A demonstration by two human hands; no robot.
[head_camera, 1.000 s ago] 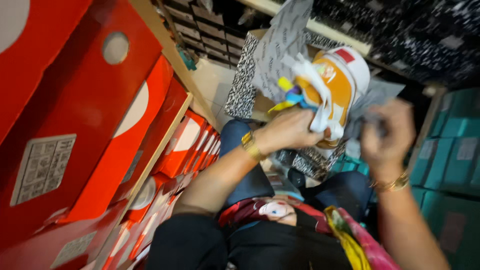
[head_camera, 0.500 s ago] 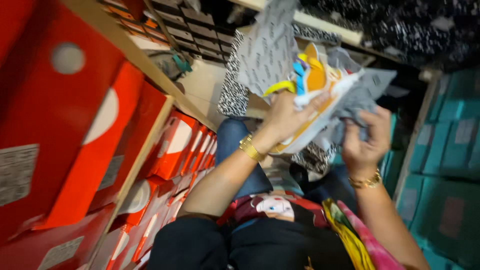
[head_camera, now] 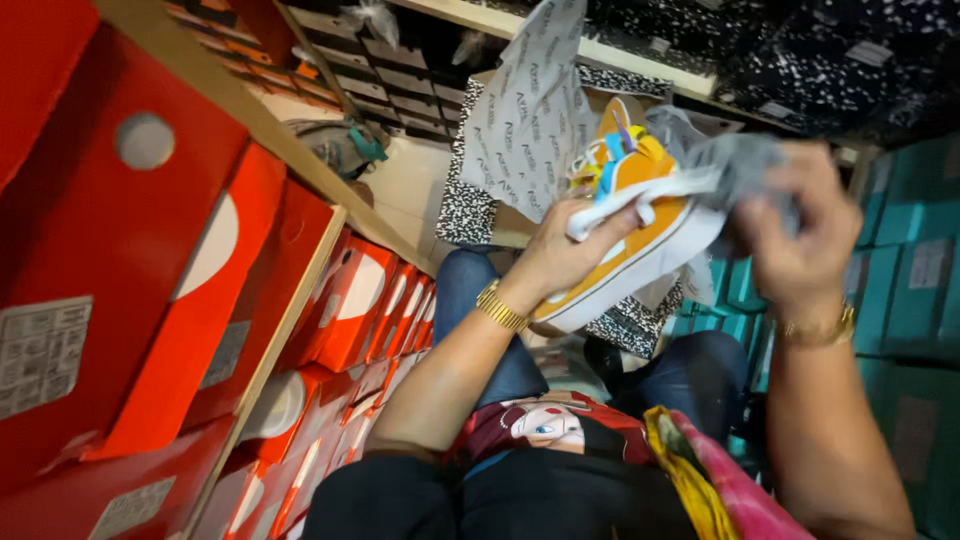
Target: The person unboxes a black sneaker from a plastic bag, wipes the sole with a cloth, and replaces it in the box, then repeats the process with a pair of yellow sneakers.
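My left hand [head_camera: 562,252] grips an orange sneaker [head_camera: 640,225] with a white sole and blue and yellow laces, holding it over my lap. My right hand [head_camera: 790,235] is closed on crumpled grey tissue paper [head_camera: 735,165] at the shoe's opening. Behind the shoe, a black-and-white speckled shoe box [head_camera: 470,205] stands open, and a sheet of grey printed wrapping paper [head_camera: 535,110] hangs out of it. Both wrists wear gold bracelets.
Red shoe boxes [head_camera: 150,270] fill wooden shelves on the left. Teal boxes [head_camera: 900,300] stack on the right. Dark speckled boxes [head_camera: 800,50] sit on a shelf above. My legs in blue jeans [head_camera: 480,300] lie below the shoe.
The sneaker has turned so its sole faces down and to the right. My right hand has come up from beside the shoe and taken hold of the grey tissue paper at its opening.
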